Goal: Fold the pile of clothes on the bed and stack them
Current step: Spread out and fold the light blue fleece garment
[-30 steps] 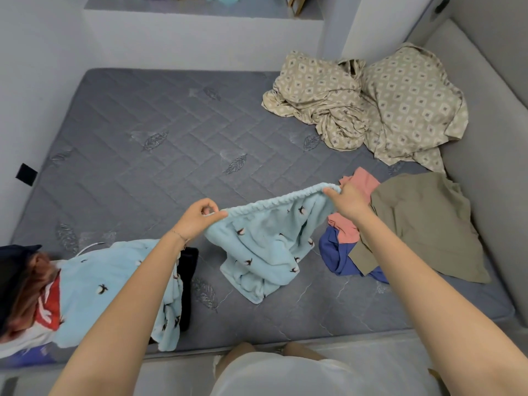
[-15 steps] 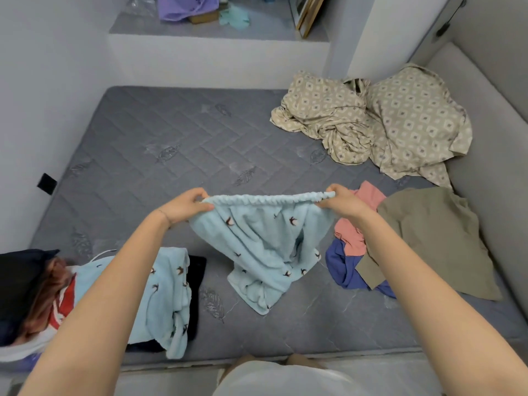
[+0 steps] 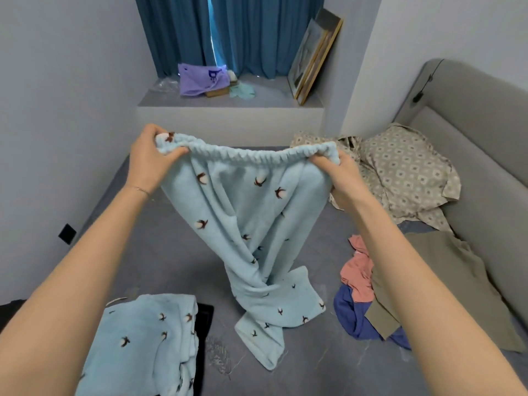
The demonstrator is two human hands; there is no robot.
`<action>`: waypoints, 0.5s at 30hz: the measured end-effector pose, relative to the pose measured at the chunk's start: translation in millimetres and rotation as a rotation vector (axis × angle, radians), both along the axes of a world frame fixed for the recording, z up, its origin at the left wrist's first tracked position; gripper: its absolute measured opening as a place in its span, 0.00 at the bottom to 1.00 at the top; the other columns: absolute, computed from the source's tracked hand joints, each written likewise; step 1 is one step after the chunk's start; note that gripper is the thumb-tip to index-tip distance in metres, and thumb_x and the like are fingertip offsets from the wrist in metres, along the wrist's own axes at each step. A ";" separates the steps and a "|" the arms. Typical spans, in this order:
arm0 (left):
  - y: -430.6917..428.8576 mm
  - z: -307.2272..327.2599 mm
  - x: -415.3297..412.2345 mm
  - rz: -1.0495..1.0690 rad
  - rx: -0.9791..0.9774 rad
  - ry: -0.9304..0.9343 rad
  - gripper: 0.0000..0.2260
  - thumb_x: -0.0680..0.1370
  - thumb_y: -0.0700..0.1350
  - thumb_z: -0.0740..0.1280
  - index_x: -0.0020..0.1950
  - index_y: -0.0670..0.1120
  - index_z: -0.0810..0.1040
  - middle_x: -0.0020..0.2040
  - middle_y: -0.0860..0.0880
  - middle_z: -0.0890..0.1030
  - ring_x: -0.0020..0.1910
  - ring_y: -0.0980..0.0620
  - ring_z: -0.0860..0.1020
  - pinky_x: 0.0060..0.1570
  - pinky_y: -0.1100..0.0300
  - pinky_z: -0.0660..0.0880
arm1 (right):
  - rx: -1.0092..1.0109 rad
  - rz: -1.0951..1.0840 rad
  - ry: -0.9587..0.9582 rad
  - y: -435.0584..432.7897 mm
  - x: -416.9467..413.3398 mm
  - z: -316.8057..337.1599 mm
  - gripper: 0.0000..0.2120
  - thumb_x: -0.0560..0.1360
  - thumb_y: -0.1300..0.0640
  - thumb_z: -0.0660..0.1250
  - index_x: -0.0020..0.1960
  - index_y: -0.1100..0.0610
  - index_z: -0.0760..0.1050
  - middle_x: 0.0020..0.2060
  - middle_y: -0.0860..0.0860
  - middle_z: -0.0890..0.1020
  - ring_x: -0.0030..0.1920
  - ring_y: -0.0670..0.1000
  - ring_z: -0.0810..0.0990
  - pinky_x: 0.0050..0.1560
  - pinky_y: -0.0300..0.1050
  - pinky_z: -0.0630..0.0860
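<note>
Fleece, pale blue with small brown-and-white motifs: the pyjama trousers hang in the air over the bed, held up by the elastic waistband. Left hand is clamped on the waistband's left end, thumb in front, fingers wrapped over the top. Right hand is pinched on the right end, cloth bunched over the fingers. Waistband is stretched roughly level between them, slight sag mid-span. Legs are twisted around each other below the seat; the cuffs trail on the grey quilted mattress, lower one nearest the camera.

Matching blue fleece top lies on the mattress bottom left, partly over a black garment. Unfolded pile to the right of the trousers: pink item, dark blue item, olive garment on top, lying against the grey padded headboard. Beige patterned bedding crumpled in the far right corner. Behind the bed, a ledge carrying a purple bag and leaning picture frames, teal curtain behind.
</note>
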State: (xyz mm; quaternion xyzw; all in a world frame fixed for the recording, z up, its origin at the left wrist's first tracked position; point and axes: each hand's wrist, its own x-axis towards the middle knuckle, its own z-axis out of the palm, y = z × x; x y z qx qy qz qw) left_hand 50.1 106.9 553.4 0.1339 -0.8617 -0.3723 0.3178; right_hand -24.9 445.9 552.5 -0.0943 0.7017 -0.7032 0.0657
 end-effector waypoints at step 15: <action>-24.6 -23.6 6.8 0.069 -0.402 -0.138 0.06 0.80 0.42 0.62 0.54 0.40 0.72 0.50 0.37 0.78 0.48 0.35 0.75 0.44 0.45 0.71 | 0.168 0.371 -0.449 19.2 30.5 7.6 0.12 0.78 0.55 0.65 0.58 0.60 0.78 0.54 0.54 0.84 0.52 0.50 0.84 0.50 0.42 0.80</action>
